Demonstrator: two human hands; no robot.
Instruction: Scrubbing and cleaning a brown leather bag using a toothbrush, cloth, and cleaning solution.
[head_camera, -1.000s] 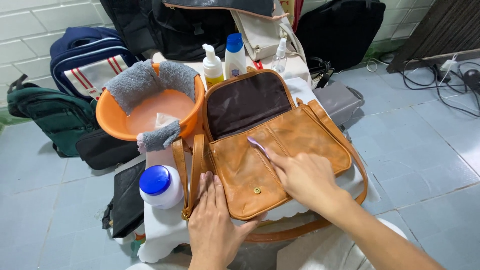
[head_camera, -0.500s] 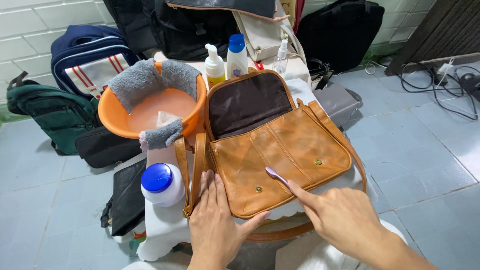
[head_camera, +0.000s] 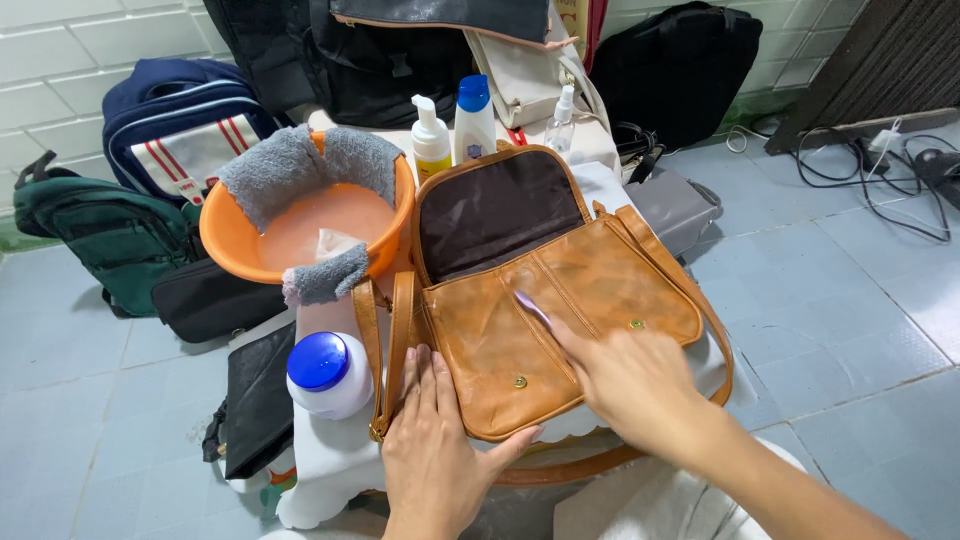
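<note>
Tan leather bag (head_camera: 560, 330) lies flap-open on the small white table (head_camera: 330, 460). Left hand (head_camera: 435, 450) presses flat on its corner; right hand (head_camera: 625, 385) pinches a small purple-tipped brush (head_camera: 532, 308) against the front. Hard scrubbing could scuff the leather, or nudge the white jar (head_camera: 328, 375) off.

An orange basin (head_camera: 225, 235) with grey cloths (head_camera: 275, 170) draped over its rim stands at the table's left. Below it sits a white jar with a blue lid (head_camera: 328, 375). Behind stand a pump bottle (head_camera: 432, 145) and a blue-capped bottle (head_camera: 474, 120). A green bag (head_camera: 105, 240) and a navy backpack (head_camera: 185, 130) rest on the tiled floor (head_camera: 860, 300).
</note>
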